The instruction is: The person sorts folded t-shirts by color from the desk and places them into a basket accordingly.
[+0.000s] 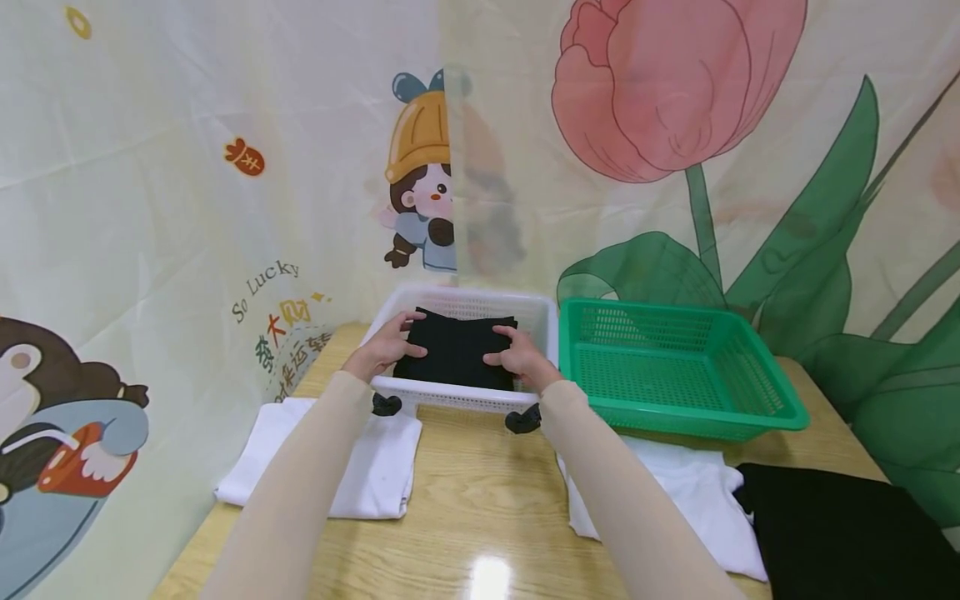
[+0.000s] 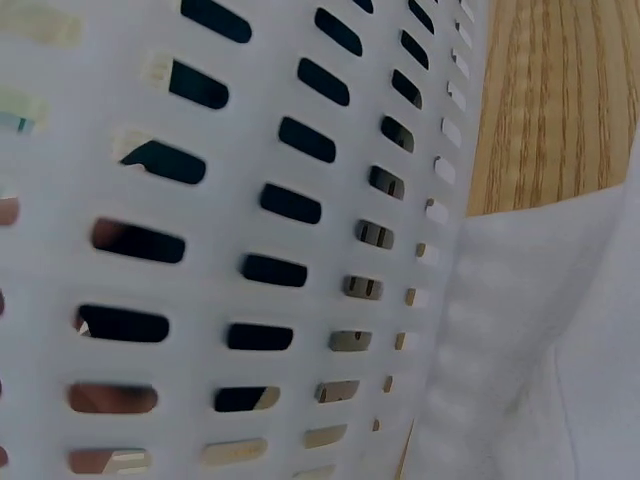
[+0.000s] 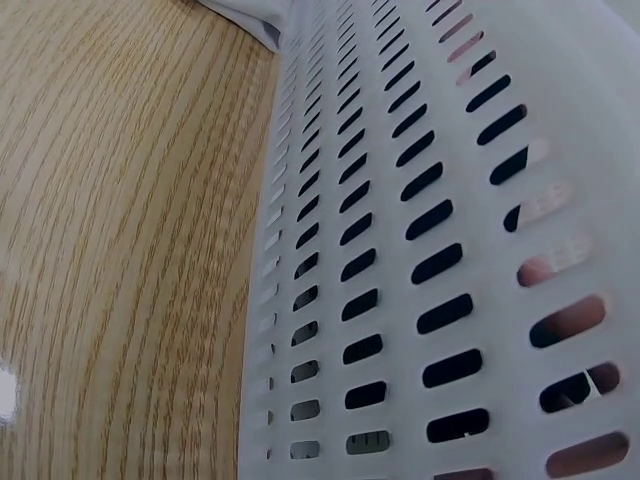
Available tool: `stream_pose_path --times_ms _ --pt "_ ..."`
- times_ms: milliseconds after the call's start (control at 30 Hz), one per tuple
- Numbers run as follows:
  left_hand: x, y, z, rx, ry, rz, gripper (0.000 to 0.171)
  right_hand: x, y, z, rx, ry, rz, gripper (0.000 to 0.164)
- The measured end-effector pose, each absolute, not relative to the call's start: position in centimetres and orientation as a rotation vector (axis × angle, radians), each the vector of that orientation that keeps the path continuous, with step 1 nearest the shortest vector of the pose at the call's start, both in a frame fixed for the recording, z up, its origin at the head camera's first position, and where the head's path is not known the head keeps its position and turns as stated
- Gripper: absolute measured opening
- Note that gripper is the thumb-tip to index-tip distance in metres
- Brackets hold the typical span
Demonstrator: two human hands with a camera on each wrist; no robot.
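In the head view a black folded garment (image 1: 459, 354) lies inside the white basket (image 1: 450, 392), its upper edge slightly curved. My left hand (image 1: 384, 346) holds its left side, thumb on top of the cloth. On the opposite side my right hand (image 1: 521, 357) holds the right edge, thumb and index finger showing over the fabric. The other fingers are partly hidden. Both wrist views look at the slotted wall of the white basket (image 2: 330, 180), with dark cloth and bits of skin showing through the slots.
Right of the white basket stands a green basket (image 1: 675, 412). White folded cloth (image 1: 378, 471) lies at the left, another white garment (image 1: 675, 475) at the right, beside black cloth (image 1: 840, 525). A printed curtain (image 1: 315, 167) hangs behind the wooden table (image 1: 465, 492).
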State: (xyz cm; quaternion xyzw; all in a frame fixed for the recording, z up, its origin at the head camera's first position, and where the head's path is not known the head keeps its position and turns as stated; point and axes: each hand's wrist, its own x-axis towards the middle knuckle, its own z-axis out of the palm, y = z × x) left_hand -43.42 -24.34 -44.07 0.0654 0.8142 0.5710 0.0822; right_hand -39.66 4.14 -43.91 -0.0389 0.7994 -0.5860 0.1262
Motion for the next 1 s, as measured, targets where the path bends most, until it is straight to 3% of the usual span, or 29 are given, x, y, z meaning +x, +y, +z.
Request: stream_pose_path --times_ms 633,1000 --pt "-43.1 -24.2 -43.8 0.19 2.459 1.597 0.084 -39.5 4.1 -44.0 -0.078 2.371 -1.631 0.072" --pt "-42.2 -24.5 -41.9 0.269 2.7 1.386 0.075 -39.8 4.2 -43.2 -0.305 2.442 -1.813 0.062"
